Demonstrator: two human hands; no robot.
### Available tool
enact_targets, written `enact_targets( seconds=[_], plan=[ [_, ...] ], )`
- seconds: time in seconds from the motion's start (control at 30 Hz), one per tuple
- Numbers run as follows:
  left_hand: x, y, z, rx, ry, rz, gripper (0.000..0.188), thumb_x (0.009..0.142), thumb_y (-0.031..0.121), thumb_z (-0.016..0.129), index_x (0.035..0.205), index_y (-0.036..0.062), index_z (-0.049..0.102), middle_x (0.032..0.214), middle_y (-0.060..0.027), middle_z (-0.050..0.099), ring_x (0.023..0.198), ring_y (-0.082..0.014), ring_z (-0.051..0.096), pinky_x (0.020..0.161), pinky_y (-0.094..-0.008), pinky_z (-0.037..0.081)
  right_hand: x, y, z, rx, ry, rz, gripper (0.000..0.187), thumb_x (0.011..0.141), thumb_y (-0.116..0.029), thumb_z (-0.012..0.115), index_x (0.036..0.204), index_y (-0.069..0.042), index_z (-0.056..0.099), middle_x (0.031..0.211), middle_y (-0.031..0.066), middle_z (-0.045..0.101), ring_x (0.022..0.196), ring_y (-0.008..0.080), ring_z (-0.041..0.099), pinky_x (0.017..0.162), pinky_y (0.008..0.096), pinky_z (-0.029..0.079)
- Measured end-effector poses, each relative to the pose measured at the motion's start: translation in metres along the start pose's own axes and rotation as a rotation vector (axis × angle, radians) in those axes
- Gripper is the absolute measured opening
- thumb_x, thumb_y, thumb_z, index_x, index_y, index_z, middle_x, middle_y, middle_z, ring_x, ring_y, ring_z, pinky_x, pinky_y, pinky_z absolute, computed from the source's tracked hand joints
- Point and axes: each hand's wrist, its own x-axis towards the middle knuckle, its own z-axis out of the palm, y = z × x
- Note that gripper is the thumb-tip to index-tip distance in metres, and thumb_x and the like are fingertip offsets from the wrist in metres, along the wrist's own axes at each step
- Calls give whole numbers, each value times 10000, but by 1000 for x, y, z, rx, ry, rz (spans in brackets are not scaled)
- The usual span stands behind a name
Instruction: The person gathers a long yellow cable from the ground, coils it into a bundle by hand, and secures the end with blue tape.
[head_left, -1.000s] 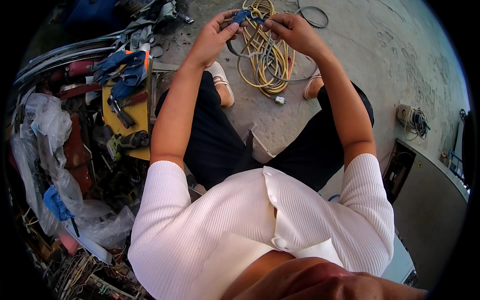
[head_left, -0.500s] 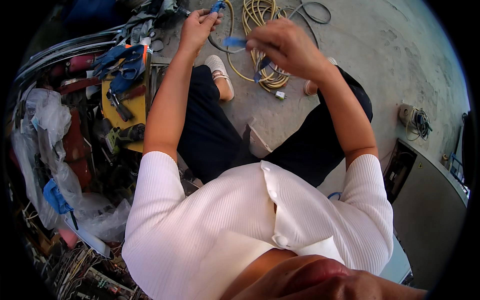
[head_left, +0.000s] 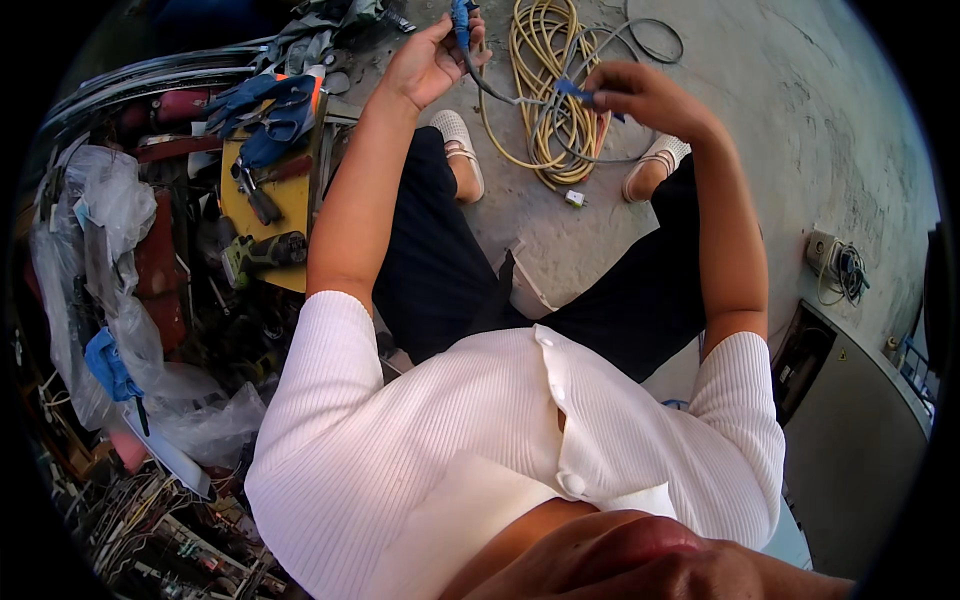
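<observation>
My left hand (head_left: 437, 62) is raised at the top of the view, its fingers closed around the blue-wrapped part (head_left: 461, 24) of a cable. From there a dark grey cable (head_left: 480, 80) curves down and to the right, with a thin, pale end. Across from it, my right hand (head_left: 645, 98) is bent inward, thumb and fingers pinching a blue strip (head_left: 573, 90) that looks like tape. Behind both hands a coil of yellow and grey cable (head_left: 545, 70) lies on the floor between my feet.
A small white plug (head_left: 575, 199) lies near the coil. On the left are blue gloves (head_left: 275, 125), pliers (head_left: 258, 200), a green drill (head_left: 262, 256) and crumpled plastic sheeting (head_left: 110, 200). At the right stand a metal cabinet (head_left: 860, 430) and a small box with coiled wire (head_left: 826, 250).
My right hand has moved right, away from my left, with the blue strip. My left hand has shifted slightly right, and more of the grey cable below it shows.
</observation>
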Motion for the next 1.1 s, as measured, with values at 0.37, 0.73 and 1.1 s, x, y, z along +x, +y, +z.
enact_targets(
  seconds=[0.37, 0.73, 1.1],
  plan=[
    [-4, -12, 40, 68, 39, 29, 306, 965, 219, 406, 1200, 40, 485, 1198, -73, 533, 1141, -223, 506, 953, -495, 432, 56, -14, 51, 241, 543, -92, 302, 828, -229, 645, 1068, -46, 646, 929, 64, 666, 856, 121, 615, 733, 254, 471],
    [5, -17, 53, 188, -41, 48, 286, 946, 259, 463, 1151, 79, 549, 1101, -42, 597, 1045, -177, 563, 896, -395, 480, 68, -22, 50, 467, 665, -21, 250, 753, -208, 721, 899, -8, 689, 760, 32, 662, 662, 64, 576, 592, 205, 443],
    [-1, -12, 55, 550, 25, 113, 296, 854, 208, 628, 1111, 69, 579, 1055, -27, 620, 995, -131, 589, 881, -270, 492, 50, -27, 37, -319, 797, -161, 200, 735, -257, 648, 832, -83, 665, 797, 55, 629, 752, 233, 611, 673, 328, 479]
  ],
)
